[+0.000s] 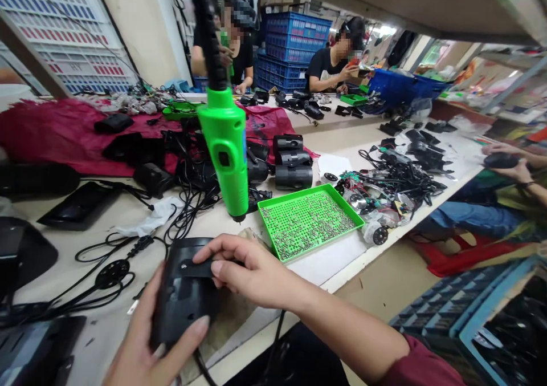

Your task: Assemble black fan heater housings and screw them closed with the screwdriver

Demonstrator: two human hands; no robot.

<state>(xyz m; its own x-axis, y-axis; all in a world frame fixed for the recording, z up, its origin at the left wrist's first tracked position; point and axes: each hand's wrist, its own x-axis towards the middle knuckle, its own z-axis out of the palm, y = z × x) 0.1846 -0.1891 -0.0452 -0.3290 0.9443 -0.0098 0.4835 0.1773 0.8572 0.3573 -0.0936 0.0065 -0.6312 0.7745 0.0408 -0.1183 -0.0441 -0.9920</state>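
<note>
Both hands (252, 275) pinch a black plastic housing (182, 295) over a cable-strewn workbench (98, 340), blue crates (294, 44) beyond.

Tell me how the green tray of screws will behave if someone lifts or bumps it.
The green tray looks like thin plastic, so it will probably flex slightly if lifted by one edge. Its low rim and the loose-looking screws suggest they could slide or spill if it tilts. With that load, it is likely heavier than it looks.
</note>
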